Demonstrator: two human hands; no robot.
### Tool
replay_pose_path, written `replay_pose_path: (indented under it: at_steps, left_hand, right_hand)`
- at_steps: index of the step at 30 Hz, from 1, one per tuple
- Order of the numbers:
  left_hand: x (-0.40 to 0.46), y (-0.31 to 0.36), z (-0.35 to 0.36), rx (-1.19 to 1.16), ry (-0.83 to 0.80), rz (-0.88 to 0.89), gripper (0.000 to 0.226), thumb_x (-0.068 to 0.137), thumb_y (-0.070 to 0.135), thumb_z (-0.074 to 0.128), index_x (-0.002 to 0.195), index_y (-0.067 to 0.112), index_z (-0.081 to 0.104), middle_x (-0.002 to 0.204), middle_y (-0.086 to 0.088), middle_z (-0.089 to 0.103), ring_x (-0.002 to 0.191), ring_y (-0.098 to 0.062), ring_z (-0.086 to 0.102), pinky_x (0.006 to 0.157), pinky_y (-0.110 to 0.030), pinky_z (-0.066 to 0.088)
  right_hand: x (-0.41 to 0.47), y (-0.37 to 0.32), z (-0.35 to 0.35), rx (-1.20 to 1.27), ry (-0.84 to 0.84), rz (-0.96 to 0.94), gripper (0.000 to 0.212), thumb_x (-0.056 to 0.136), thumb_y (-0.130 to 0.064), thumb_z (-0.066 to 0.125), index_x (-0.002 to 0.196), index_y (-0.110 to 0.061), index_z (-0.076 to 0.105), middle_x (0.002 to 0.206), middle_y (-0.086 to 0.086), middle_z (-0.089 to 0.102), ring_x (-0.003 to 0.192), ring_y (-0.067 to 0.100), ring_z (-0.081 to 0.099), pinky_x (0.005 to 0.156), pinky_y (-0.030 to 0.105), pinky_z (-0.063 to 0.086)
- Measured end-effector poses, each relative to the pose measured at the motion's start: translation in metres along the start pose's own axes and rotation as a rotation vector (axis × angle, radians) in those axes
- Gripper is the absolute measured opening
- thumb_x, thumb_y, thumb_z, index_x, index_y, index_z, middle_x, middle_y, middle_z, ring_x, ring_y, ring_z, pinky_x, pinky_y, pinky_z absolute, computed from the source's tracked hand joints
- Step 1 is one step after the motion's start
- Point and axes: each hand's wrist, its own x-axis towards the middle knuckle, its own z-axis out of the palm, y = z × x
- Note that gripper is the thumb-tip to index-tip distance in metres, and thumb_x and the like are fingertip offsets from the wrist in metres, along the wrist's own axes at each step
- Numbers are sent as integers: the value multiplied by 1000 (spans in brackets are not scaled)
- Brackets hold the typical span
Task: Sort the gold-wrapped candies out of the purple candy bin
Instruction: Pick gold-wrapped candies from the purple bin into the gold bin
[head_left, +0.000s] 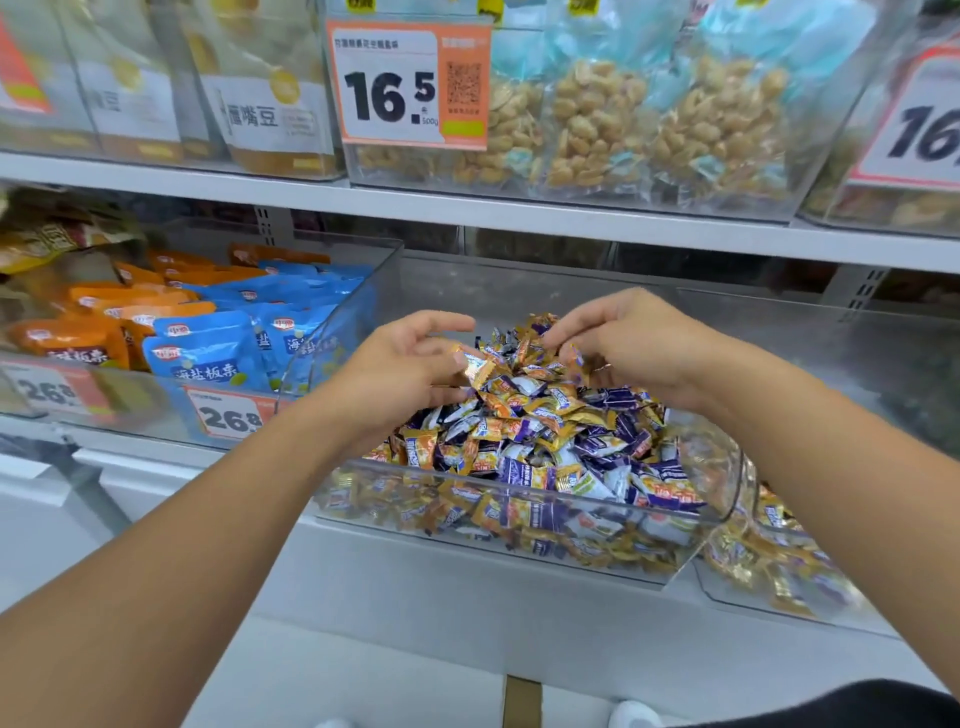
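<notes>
The left hand pinches a gold-wrapped candy between thumb and curled fingers, just above the left side of the heap. The candy's long axis runs roughly up-left to down-right, one twisted end by the fingertips and the other toward the pile. The right hand hangs over the top of the heap with fingers bent down into the wrappers; whether it grips one I cannot tell.

Both hands work in the clear plastic candy bin, which stands on the lower shelf at its front edge. Inside is a mound of mixed candies, gold and purple wrappers lying every which way, highest near the back under the hands.

To the right, touching or just beside it, a second clear bin holds mostly gold pieces. To the left, another bin holds blue packets and orange packets, with price tags on its front. On the upper shelf, bags of nuts stand behind a price card reading 16.5.
</notes>
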Motion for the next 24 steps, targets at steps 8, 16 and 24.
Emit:
replay_pose_path:
  at_steps: [8,16,24]
  left_hand:
    - [9,16,-2,187,89,-166,27,95,39,59,93,13,68,56,7,37,43,-9,28,34,-18,24]
    - [-2,24,-20,1312,-201,-12,33,61,47,89,78,25,72,67,7,66,60,-5,57,51,-20,35]
    - [-4,11,-26,1204,-246,-14,26,71,32,88,76,22,64,73,4,62,64,-11,53,56,-21,38]
  right_hand:
    - [-8,-19,7,641,-192,355,30,98,-31,47,93,-7,65,60,-4,30,44,7,25,37,16,23]
    - [-10,0,5,-978,-39,-165,47,66,-59,84,96,-25,73,79,-7,68,77,16,67,66,31,48]
    - [-5,-1,7,-753,-113,-284,10,87,-13,73,77,-12,75,49,-22,59,49,-4,55,51,13,41]
